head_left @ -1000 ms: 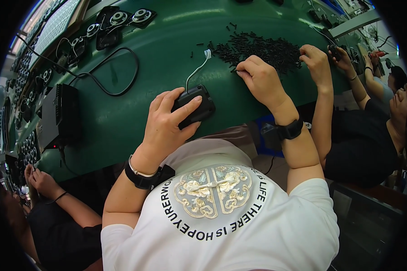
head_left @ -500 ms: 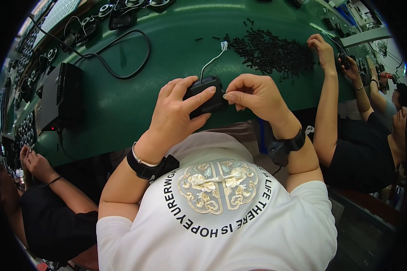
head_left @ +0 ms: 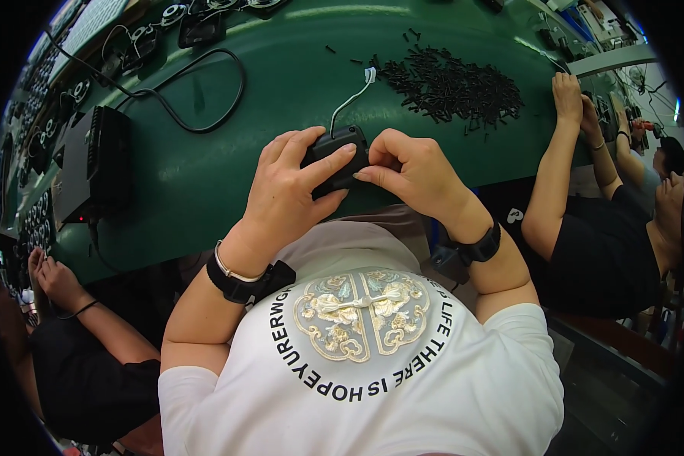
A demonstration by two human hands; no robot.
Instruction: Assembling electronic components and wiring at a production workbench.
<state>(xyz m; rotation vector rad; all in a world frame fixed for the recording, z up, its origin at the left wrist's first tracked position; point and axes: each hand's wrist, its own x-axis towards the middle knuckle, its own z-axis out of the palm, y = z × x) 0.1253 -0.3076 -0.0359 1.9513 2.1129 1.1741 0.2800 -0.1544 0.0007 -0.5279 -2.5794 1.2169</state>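
A small black plastic housing [head_left: 346,174] with rounded corners is held just above the near edge of the green table. My left hand [head_left: 281,181] wraps round it from the left, index finger across its upper face and thumb along the near side. From its far side runs a thin pale cable [head_left: 345,105] ending in a white connector [head_left: 370,74]. My right hand [head_left: 418,169] is closed in a pinch at the housing's right edge. Whatever sits between those fingertips is hidden.
Beyond my right hand lies a pile of small black screw-like pieces [head_left: 460,87] on the green table [head_left: 281,83]. At left stand a black box [head_left: 95,163] with a red light and a looped black cable [head_left: 239,87]. Co-workers sit on both sides, a right-hand co-worker's arm [head_left: 558,144] near the pile.
My right fingertips have curled in closer against the housing's right edge. The right-hand co-worker's hand has moved away from the pile, toward their other hand. The view has shifted slightly.
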